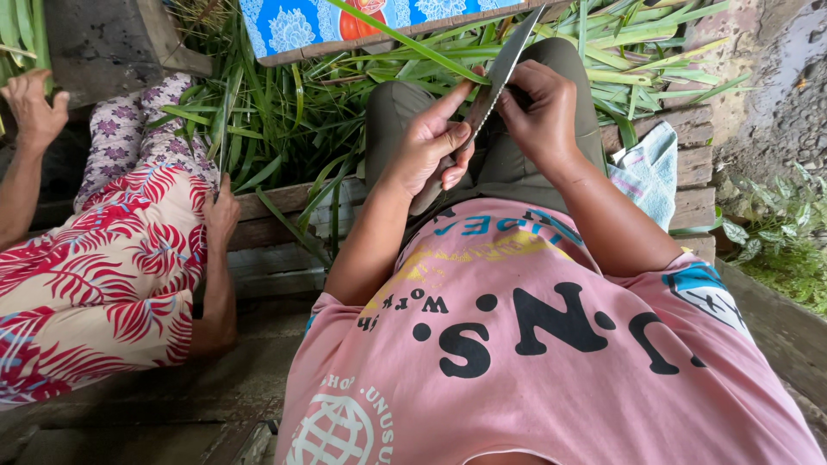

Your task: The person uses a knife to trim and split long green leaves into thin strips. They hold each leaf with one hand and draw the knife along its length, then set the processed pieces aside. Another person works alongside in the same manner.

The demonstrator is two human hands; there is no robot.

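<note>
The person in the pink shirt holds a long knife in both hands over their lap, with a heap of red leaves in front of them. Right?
Not quite: in the head view the leaves are green, not red. The rest holds: left hand and right hand hold the long knife over the lap.

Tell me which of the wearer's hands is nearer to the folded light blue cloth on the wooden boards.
Right. The right hand is at the knife blade on the side toward the cloth. The left hand grips the knife lower down, on the far side from the cloth.
</note>
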